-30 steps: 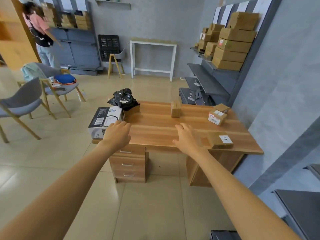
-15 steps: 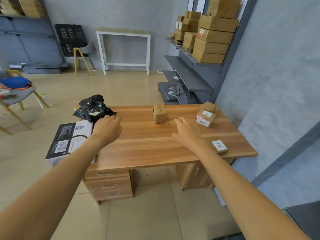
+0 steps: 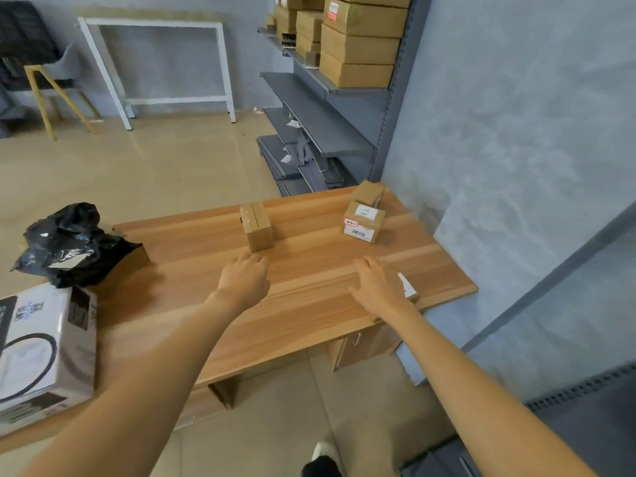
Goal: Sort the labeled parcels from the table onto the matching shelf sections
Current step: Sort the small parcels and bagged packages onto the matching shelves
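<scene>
Wooden desk (image 3: 309,304) under my hands, left hand (image 3: 246,282) loosely curled, empty, just short of a small brown parcel (image 3: 256,227), right hand (image 3: 377,287) spread open over a flat labeled parcel (image 3: 407,290), labeled box (image 3: 363,222) beyond it, stocked shelf (image 3: 344,87) farther back.

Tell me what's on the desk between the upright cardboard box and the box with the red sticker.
Nothing: the head view shows only bare wood between the upright box and the red-sticker box.

Both forearms bare, no sleeves, no watch or rings; dark trouser leg (image 3: 321,468), white shoe (image 3: 321,449) below.
</scene>
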Action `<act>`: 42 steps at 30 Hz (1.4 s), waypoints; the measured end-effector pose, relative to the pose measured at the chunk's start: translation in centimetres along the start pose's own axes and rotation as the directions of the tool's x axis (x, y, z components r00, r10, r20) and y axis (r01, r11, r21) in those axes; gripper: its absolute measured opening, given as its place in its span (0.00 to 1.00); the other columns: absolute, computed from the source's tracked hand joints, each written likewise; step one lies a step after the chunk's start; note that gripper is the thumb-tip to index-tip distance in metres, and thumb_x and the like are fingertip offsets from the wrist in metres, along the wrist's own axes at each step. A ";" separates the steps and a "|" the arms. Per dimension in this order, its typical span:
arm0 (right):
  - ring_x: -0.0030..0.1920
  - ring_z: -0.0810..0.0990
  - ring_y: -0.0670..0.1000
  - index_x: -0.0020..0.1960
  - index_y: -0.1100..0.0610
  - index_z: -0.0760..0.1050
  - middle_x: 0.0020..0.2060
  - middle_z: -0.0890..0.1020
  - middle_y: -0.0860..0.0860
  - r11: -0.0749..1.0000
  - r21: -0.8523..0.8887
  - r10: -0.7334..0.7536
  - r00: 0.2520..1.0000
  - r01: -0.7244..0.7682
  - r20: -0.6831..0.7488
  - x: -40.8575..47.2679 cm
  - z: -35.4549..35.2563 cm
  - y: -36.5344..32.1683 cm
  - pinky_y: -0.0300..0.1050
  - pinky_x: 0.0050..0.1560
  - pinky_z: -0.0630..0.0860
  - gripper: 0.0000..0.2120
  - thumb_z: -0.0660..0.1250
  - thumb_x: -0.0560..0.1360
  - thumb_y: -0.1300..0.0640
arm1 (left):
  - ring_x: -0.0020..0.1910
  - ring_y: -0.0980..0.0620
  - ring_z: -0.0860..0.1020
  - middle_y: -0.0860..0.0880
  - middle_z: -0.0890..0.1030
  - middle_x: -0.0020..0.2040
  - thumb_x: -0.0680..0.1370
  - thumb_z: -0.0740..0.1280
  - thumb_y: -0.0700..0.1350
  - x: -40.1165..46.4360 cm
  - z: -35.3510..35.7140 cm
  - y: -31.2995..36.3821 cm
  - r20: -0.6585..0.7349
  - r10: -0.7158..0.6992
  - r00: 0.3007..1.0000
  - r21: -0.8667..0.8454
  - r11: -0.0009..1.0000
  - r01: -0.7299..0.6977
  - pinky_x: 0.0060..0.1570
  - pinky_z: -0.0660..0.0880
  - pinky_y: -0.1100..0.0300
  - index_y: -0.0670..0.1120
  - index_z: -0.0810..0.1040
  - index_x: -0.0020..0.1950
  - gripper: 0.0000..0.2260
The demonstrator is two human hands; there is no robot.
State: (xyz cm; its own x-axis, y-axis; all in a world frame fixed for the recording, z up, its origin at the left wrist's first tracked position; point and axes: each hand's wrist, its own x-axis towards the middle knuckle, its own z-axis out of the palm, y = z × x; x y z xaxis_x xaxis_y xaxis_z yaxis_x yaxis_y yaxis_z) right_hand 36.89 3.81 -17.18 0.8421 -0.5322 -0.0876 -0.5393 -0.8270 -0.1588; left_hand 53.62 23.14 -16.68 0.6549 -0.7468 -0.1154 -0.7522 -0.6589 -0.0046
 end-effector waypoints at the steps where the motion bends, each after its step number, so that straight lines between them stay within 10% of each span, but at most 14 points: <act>1: 0.69 0.66 0.56 0.72 0.58 0.63 0.69 0.68 0.53 1.000 0.007 0.008 0.999 -0.009 0.031 0.5 1.0 0.9 0.50 0.62 0.70 0.26 0.64 0.78 0.51 | 0.67 0.43 0.68 0.45 0.72 0.67 0.80 0.60 0.47 1.1 0.9 1.2 0.030 0.023 0.999 -0.004 1.000 -0.023 0.63 0.70 0.49 0.45 0.68 0.70 0.18; 19: 0.74 0.60 0.57 0.76 0.58 0.56 0.73 0.62 0.56 0.993 -0.093 0.090 0.982 -0.075 0.166 4.8 13.8 10.9 0.51 0.70 0.63 0.37 0.71 0.74 0.52 | 0.70 0.44 0.66 0.45 0.70 0.70 0.81 0.59 0.47 12.6 11.4 11.5 0.326 0.241 0.914 -0.058 0.970 -0.235 0.66 0.67 0.50 0.46 0.64 0.74 0.22; 28: 0.63 0.76 0.59 0.64 0.60 0.75 0.62 0.78 0.59 0.980 -0.194 0.065 0.995 -0.050 0.071 4.4 17.2 11.2 0.59 0.63 0.73 0.35 0.82 0.60 0.58 | 0.71 0.45 0.65 0.46 0.69 0.71 0.80 0.59 0.48 12.8 14.1 11.2 0.354 0.259 0.899 -0.102 0.966 -0.238 0.66 0.66 0.49 0.46 0.63 0.74 0.22; 42: 0.73 0.65 0.58 0.76 0.62 0.59 0.72 0.68 0.58 0.930 0.343 0.138 0.990 -0.131 0.004 6.1 10.0 12.6 0.52 0.68 0.68 0.24 0.57 0.82 0.59 | 0.73 0.45 0.63 0.45 0.66 0.73 0.81 0.60 0.49 15.3 8.9 10.5 0.302 0.243 0.922 -0.179 0.964 -0.195 0.68 0.65 0.50 0.46 0.61 0.76 0.24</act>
State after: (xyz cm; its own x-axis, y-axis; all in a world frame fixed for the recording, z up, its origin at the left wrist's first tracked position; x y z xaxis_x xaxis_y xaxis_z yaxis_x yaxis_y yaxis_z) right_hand 35.34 -8.04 -29.54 0.7595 -0.6407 -0.1122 -0.6078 -0.6377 -0.4732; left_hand 55.11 5.57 -27.35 0.3994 -0.8212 -0.4075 -0.8403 -0.5057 0.1954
